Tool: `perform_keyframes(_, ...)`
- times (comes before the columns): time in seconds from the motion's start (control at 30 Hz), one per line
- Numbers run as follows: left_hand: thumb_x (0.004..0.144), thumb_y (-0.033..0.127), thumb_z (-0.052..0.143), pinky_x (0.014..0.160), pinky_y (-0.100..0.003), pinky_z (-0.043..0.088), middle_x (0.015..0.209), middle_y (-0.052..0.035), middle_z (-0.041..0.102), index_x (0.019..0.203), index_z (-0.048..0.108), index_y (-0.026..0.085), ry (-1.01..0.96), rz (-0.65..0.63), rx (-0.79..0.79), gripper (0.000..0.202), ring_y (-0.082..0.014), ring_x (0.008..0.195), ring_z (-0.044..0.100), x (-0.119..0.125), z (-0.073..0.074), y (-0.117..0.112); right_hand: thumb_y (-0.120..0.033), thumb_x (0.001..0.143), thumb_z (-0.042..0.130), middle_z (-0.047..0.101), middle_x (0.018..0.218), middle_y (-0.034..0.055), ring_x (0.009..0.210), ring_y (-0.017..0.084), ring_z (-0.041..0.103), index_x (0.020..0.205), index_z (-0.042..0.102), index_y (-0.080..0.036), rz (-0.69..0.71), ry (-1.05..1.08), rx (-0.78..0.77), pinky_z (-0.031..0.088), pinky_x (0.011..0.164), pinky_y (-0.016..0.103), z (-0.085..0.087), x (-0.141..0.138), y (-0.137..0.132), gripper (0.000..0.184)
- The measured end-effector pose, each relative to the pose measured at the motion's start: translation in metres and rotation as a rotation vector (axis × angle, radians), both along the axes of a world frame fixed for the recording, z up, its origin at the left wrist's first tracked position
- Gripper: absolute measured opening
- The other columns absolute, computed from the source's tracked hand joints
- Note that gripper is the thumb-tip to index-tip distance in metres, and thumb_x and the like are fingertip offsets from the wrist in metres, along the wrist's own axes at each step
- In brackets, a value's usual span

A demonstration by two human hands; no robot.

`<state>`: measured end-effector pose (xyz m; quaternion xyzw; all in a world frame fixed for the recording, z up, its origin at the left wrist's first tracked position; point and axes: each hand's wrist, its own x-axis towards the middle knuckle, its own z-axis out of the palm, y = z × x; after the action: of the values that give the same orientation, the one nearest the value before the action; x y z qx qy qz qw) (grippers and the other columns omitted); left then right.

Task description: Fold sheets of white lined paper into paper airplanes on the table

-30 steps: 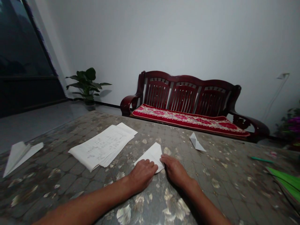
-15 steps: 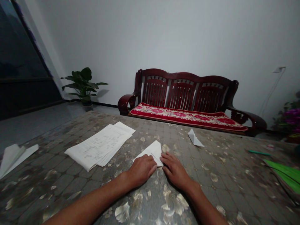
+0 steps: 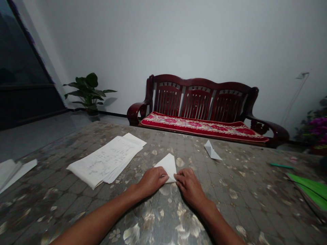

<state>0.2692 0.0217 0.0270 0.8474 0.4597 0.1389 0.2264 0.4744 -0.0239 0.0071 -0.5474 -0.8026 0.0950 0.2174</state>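
- My left hand (image 3: 152, 181): narrow, fingers curled down on the left edge of the paper; whether it grips, I cannot tell.
- My right hand (image 3: 189, 188): narrow, fingertips (image 3: 178, 181) on the paper's lower right corner; grip likewise unclear.
- Folded white paper (image 3: 168, 166): a triangular shape on the tabletop (image 3: 230, 211), between my hands.
- Loose paper stack (image 3: 103, 160): left of my hands, handwriting too small to read.
- Paper planes: one (image 3: 211, 150) ahead and to the right, another (image 3: 10, 173) at the left edge.
- Green pen (image 3: 281, 166) and green folder (image 3: 308, 190): far right.
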Motion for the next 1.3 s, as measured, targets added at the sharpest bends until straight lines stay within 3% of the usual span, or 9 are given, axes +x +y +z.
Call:
perform_keyframes(0.77,0.093,0.034,0.05,0.078,-0.028,0.044,0.099,-0.0068,0.068,0.091,0.069,0.019,0.196,0.128,0.088,0.024,-0.0224,0.095,0.065,0.006,-0.01,0.009,-0.015,0.091,0.055,0.064,0.098,0.0032,0.097,0.02,0.052,0.095,0.074,-0.026,-0.101,0.066,-0.029,0.04,0.084,0.029,-0.003,-0.007,-0.001,0.022)
perform_keyframes(1.0,0.091,0.038,0.054,0.08,-0.029,0.044,0.105,-0.007,0.066,0.094,0.065,0.019,0.169,0.179,0.107,0.022,-0.0236,0.099,0.063,0.003,-0.015,0.003,-0.023,0.091,0.059,0.064,0.098,0.0044,0.096,0.022,0.052,0.096,0.073,-0.027,-0.135,0.069,-0.002,0.039,0.085,0.033,-0.005,-0.012,-0.003,0.016)
perform_keyframes(1.3,0.081,0.038,0.066,0.064,-0.026,0.034,0.084,-0.0005,0.066,0.082,0.064,0.019,0.1,0.265,0.035,0.019,-0.0182,0.078,0.061,-0.005,-0.01,0.014,-0.022,0.09,0.059,0.062,0.099,0.0055,0.096,0.023,0.051,0.099,0.072,-0.027,-0.143,0.013,0.016,0.039,0.084,0.034,-0.004,-0.015,-0.004,0.016)
